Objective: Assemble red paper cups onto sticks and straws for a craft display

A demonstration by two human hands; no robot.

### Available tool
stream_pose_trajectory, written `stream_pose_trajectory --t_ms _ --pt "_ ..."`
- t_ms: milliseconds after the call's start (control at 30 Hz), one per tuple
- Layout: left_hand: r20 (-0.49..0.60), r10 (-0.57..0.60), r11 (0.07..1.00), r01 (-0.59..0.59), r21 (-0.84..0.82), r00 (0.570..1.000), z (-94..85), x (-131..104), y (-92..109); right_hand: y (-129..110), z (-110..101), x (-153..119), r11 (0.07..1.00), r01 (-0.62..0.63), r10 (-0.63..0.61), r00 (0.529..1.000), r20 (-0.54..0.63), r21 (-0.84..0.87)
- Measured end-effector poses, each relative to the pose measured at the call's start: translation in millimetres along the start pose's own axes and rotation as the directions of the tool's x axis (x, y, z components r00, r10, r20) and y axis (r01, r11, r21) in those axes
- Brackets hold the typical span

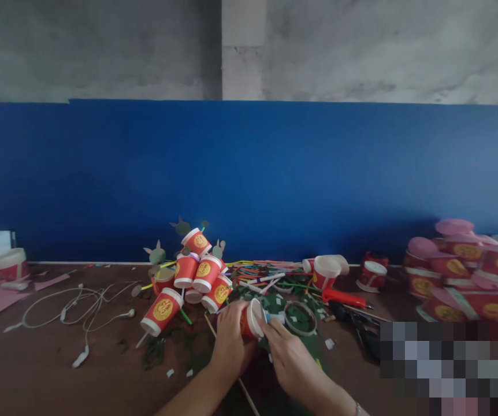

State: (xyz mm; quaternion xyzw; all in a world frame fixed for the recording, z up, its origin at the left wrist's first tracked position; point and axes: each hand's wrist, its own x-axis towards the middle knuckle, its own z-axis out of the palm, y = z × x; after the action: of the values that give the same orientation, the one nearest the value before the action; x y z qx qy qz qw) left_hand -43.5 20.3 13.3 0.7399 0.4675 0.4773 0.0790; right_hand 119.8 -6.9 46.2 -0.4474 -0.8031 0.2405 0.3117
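Note:
A red paper cup [246,322] with a white rim and a yellow print lies tilted between my hands, its mouth facing right. My left hand [230,338] is wrapped round its side. At the rim, the fingers of my right hand [287,351] are closed together and press against the cup; whether they also pinch something small is hidden. Just behind the right fingers is a small blue-and-white object [276,318], partly covered. To the left stands a stack of similar red cups [208,273], with straws and grey-green animal-head cutouts attached.
Coloured pipe cleaners [257,271], a tape ring [300,318], green scraps and a wooden stick [249,397] lie around the hands. A red-handled tool [345,297] and black scissors-like handles are right. White earphones [97,306] lie left; pink-topped cups [465,266] stand far right.

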Motion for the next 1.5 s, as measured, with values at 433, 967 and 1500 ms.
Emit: stream_pose_trajectory --t_ms 433,967,1500 --pt "0.031 -0.008 1.0 0.009 -0.027 0.999 0.0 0 0 4 2 1 0.998 -0.034 0.035 0.999 -0.029 0.044" --pt "0.056 -0.021 1.0 0.022 -0.016 0.998 -1.6 1 1 7 -1 5 0.992 -0.042 0.044 0.999 -0.017 0.116" --pt "0.146 -0.001 0.998 0.01 -0.061 0.989 -2.3 0 8 0 -11 -4 0.93 0.074 -0.044 0.995 0.092 -0.36"
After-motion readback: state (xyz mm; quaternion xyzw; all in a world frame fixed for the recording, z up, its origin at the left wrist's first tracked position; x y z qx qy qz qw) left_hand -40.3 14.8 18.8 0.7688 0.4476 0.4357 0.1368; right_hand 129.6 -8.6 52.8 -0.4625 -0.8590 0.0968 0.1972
